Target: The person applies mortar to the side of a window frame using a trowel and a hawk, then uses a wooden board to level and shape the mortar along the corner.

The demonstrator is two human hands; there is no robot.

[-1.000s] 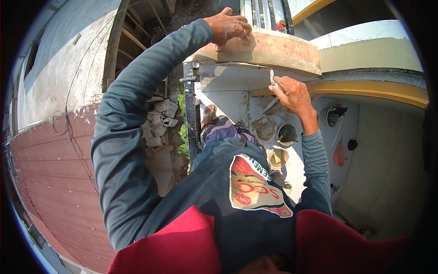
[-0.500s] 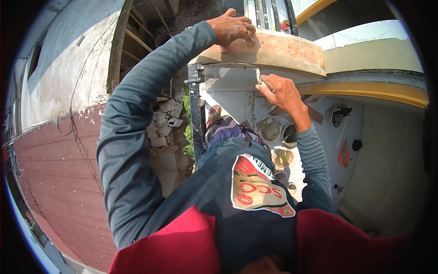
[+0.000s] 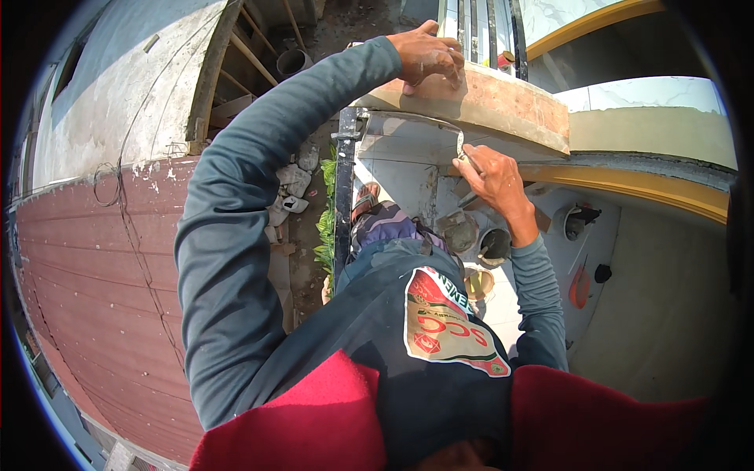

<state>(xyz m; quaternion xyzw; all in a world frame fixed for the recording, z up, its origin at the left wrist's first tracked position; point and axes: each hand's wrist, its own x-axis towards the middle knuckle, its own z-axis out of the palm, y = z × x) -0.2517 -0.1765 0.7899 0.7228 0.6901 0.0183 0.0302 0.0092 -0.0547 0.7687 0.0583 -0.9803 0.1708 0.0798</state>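
Observation:
My left hand rests on top of a low wall's ledge, fingers bent and a little apart, with nothing seen in it. Specks of pale mortar dot its skin. My right hand is closed around the handle of a trowel. The trowel's bent neck rises from the fist, and its thin blade stretches left along the near face of the wall, below my left hand. Whether the blade's whole length touches the wall I cannot tell.
A black metal post stands left of my legs, with green leaves beside it. On the tiled floor are a dark bucket, more containers and an orange tool. Metal bars rise behind the ledge. A maroon wall runs at left.
The whole view has shifted a little, so the ledge and both hands appear slightly lower and further right. My left hand stays on the ledge; my right keeps hold of the trowel.

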